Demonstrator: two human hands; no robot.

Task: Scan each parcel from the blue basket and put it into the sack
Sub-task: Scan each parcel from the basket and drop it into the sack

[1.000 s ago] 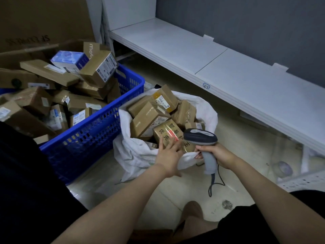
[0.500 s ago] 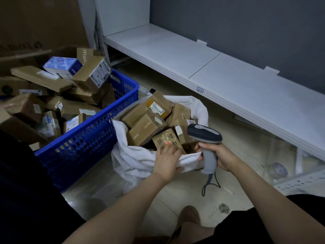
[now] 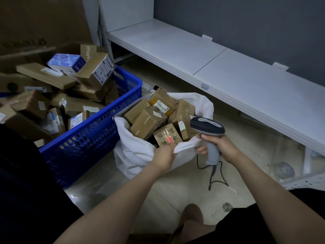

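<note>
A white sack (image 3: 133, 152) stands open on the floor, filled with several brown cardboard parcels. The nearest one, a small brown parcel (image 3: 165, 136) with black characters and a red scan spot, lies inside the sack by its near rim. My left hand (image 3: 164, 155) grips that near rim of the sack, just below the parcel. My right hand (image 3: 222, 147) holds a grey handheld scanner (image 3: 209, 132) by its handle, head aimed at the sack. The blue basket (image 3: 98, 136) on the left is heaped with several more parcels.
A low white shelf (image 3: 228, 73) runs along the grey wall on the right. Large cardboard sheets (image 3: 35, 23) lean behind the basket. The scanner's cable (image 3: 213, 178) trails on the floor. My knees and a shoe (image 3: 191, 213) are at the bottom. A tape roll (image 3: 284, 169) lies under the shelf.
My left hand has let go of the small parcel, now lying in the sack, and has taken hold of the sack's rim. The scanner hand has stayed beside the sack.
</note>
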